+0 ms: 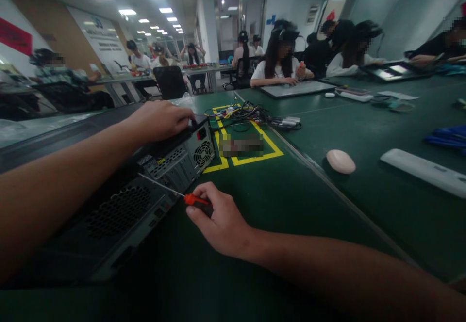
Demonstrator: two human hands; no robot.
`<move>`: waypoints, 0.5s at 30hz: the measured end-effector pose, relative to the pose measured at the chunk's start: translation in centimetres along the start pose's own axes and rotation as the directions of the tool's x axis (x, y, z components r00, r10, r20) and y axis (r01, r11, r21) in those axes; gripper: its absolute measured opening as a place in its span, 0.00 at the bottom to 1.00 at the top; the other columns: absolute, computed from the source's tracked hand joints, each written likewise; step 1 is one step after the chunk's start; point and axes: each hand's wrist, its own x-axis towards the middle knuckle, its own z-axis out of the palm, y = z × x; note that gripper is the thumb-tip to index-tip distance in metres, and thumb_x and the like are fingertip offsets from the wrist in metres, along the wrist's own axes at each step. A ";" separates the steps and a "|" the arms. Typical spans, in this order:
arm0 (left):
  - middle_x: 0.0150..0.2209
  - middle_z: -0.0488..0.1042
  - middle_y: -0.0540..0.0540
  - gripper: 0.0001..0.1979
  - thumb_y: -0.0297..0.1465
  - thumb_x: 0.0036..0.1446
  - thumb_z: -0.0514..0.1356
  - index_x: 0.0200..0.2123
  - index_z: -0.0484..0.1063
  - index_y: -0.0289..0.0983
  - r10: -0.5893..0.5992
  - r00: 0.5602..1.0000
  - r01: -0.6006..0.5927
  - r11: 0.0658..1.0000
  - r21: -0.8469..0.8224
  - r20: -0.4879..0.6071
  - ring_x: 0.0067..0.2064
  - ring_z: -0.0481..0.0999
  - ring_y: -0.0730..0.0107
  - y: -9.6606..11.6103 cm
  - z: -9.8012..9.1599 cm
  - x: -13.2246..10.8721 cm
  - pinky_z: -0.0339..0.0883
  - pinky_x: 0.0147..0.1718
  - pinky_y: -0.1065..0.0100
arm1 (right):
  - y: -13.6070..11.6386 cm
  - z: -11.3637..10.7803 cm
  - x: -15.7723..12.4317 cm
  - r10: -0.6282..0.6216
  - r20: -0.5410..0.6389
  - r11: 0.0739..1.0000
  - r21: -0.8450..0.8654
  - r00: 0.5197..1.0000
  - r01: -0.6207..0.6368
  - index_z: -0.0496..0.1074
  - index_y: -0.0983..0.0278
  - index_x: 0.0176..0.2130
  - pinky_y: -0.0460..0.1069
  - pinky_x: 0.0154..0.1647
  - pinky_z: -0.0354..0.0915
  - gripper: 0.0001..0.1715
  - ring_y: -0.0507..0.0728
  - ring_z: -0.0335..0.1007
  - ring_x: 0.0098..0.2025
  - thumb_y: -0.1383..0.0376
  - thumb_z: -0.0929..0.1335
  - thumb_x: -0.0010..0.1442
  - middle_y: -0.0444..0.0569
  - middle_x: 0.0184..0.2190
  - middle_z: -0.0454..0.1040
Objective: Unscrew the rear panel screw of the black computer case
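A black desktop computer case [120, 210] lies at the left with its metal back panel facing right. My left hand [163, 118] presses on its top, fingers bent over the upper rear edge; the fingertips are partly hidden. In my right hand [222, 217] is a screwdriver [196, 201] with a red and black handle, fingers wrapped round it. Its thin shaft points left and up, the tip at the back panel beside the expansion slots. Whether the tip sits in a screw, I cannot tell. A round fan grille [203, 154] shows higher on the panel.
Tangled cables [247, 113] lie behind the case near yellow tape [260, 159] and a blurred-out object [242, 145]. A pale rounded object [341, 161] and a long white bar [422, 169] rest on the green table [306, 205]. Several people sit working farther back.
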 end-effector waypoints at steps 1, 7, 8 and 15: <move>0.51 0.84 0.32 0.27 0.40 0.77 0.46 0.66 0.79 0.41 0.001 1.000 -0.001 1.000 0.000 -0.004 0.48 0.84 0.42 0.0 0.0 0.0 0.73 0.43 0.52 | 0.0 0.0 0.0 0.003 0.001 1.000 -0.003 1.000 -0.003 0.70 0.59 0.46 0.53 0.42 0.70 0.08 0.57 0.74 0.37 0.61 0.71 0.68 0.44 0.37 0.76; 0.51 0.84 0.32 0.28 0.40 0.78 0.45 0.67 0.78 0.42 0.001 1.000 -0.001 1.000 0.014 0.002 0.47 0.84 0.45 -0.1 0.1 0.0 0.72 0.43 0.53 | -0.1 0.0 0.1 -0.001 0.004 1.000 -0.006 1.000 0.001 0.70 0.59 0.45 0.53 0.42 0.70 0.08 0.57 0.73 0.37 0.60 0.71 0.68 0.44 0.36 0.75; 0.51 0.84 0.32 0.28 0.40 0.77 0.45 0.66 0.78 0.42 0.005 1.000 -0.005 1.000 0.012 0.003 0.47 0.83 0.45 -0.2 0.1 0.0 0.71 0.43 0.53 | -0.2 0.0 0.1 0.003 0.006 1.000 -0.003 1.000 -0.003 0.70 0.59 0.45 0.53 0.42 0.70 0.08 0.57 0.73 0.37 0.60 0.70 0.68 0.44 0.36 0.75; 0.51 0.83 0.31 0.28 0.40 0.77 0.45 0.66 0.78 0.41 0.022 1.000 -0.022 1.000 -0.012 0.001 0.48 0.82 0.45 -0.1 0.2 0.1 0.71 0.42 0.54 | -0.2 0.1 0.1 0.006 -0.009 1.000 0.014 1.000 -0.006 0.71 0.59 0.45 0.54 0.42 0.70 0.07 0.57 0.75 0.38 0.60 0.71 0.68 0.44 0.37 0.76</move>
